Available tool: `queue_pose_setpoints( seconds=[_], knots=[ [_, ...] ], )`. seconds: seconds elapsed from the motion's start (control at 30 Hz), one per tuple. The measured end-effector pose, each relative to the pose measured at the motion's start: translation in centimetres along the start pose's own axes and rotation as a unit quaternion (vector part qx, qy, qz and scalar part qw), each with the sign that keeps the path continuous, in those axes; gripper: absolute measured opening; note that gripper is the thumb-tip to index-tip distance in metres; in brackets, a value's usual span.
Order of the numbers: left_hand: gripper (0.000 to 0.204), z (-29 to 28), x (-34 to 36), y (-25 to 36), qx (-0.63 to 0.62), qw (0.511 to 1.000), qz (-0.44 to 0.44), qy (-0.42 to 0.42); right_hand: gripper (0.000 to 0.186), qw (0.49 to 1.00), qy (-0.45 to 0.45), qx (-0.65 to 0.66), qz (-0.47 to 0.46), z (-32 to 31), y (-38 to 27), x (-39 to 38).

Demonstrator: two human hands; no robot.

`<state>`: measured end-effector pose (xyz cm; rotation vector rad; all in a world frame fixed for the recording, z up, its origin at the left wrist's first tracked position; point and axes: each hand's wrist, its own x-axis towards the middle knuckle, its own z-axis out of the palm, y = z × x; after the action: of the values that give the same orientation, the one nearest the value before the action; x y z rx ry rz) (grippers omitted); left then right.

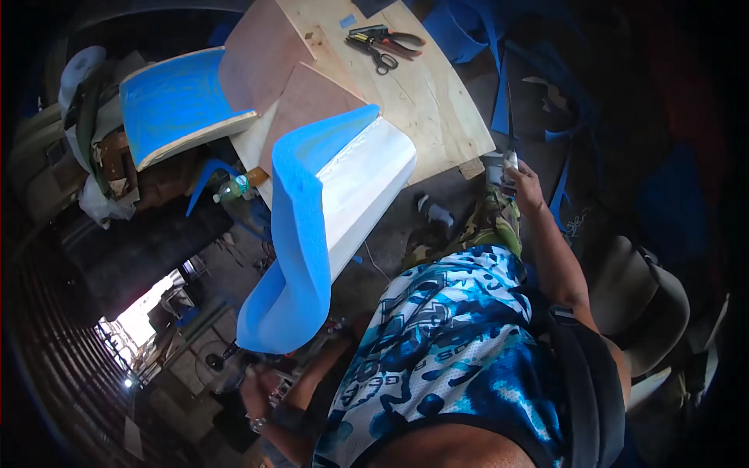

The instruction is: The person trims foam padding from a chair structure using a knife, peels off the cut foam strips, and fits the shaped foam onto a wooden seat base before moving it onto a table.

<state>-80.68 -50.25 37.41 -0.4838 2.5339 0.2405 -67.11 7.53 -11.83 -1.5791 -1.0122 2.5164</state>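
Note:
My right hand (526,187) is closed round the pale handle of a long, thin-bladed knife (511,125), its blade pointing away from me past the table's right corner. My left hand (257,390), with a watch at the wrist, is low on the left, below the near end of a curved panel; its fingers are dim and blurred. Blue foam (300,242) covers one face and the edge of that panel, and its other side is white (370,187). The panel's far end lies over the wooden table (460,132), while its near end hangs out toward me.
Scissors (382,61) and pliers (406,39) lie on the table. Brown boards (265,54) and another blue-covered curved panel (175,97) are to the left, near a bottle (234,187). Blue foam strips (562,191) hang at right. Another bare forearm (316,378) shows lower left; whose is unclear.

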Motion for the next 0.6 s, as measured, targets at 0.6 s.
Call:
queue_pose_setpoints(
  seconds=[0.6],
  knots=[
    [0.075, 10.7, 20.5, 30.1, -0.025, 0.976, 0.198, -0.087, 0.024, 0.991, -0.104, 0.075, 0.042, 8.3, 0.8, -3.3]
  ],
)
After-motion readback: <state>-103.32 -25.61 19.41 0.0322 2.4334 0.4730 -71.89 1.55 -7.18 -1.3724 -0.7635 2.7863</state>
